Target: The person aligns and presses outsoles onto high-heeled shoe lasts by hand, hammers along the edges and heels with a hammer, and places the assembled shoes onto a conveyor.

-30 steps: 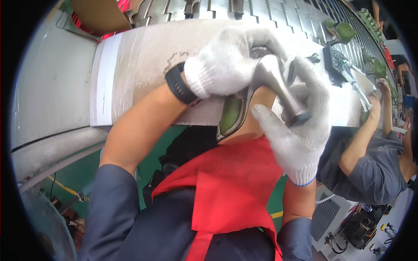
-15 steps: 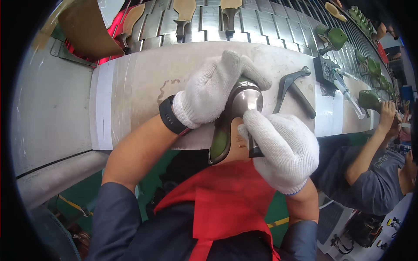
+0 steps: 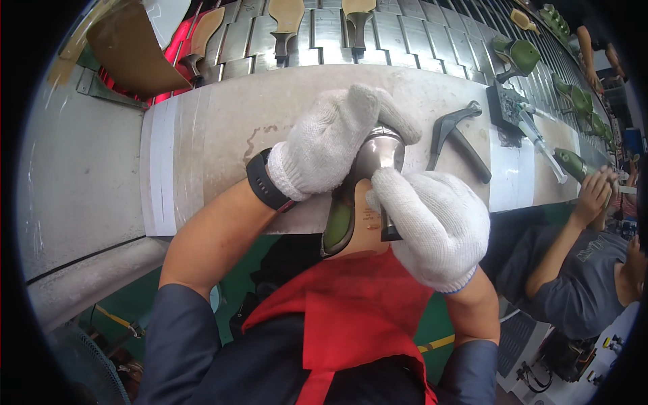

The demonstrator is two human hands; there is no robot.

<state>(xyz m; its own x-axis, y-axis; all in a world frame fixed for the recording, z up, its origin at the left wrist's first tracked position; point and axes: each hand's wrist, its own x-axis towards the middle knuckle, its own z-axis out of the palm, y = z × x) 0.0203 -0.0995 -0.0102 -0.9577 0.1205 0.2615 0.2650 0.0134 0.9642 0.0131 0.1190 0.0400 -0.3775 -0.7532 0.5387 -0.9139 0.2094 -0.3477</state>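
Observation:
Between my gloved hands is a green shoe upper on a last (image 3: 338, 228), its tan insole (image 3: 368, 229) turned up. My left hand (image 3: 331, 138), in a white knit glove, closes round the shoe's upper end, hiding most of it. My right hand (image 3: 439, 226), gloved too, is closed on what looks like a shoemaker's hammer (image 3: 381, 154). The flared silver head lies over the shoe close to my left fingers, and its dark lower end shows below my right thumb. Its handle is hidden in the glove; whether the head touches the shoe I cannot tell.
On the pale bench (image 3: 223, 148) lie black pincers (image 3: 462, 138), a dark block (image 3: 503, 111) and a syringe (image 3: 538, 145). Behind runs a slatted metal conveyor (image 3: 398, 37) carrying tan-soled lasts (image 3: 287, 17) and green shoes (image 3: 520, 57). At right a co-worker's hand (image 3: 594, 196) holds another green shoe (image 3: 570, 162).
The hammer and my right hand have shifted slightly left, covering more of the shoe's upper part. My left hand stays almost in place. The co-worker's shoe has turned and tilted.

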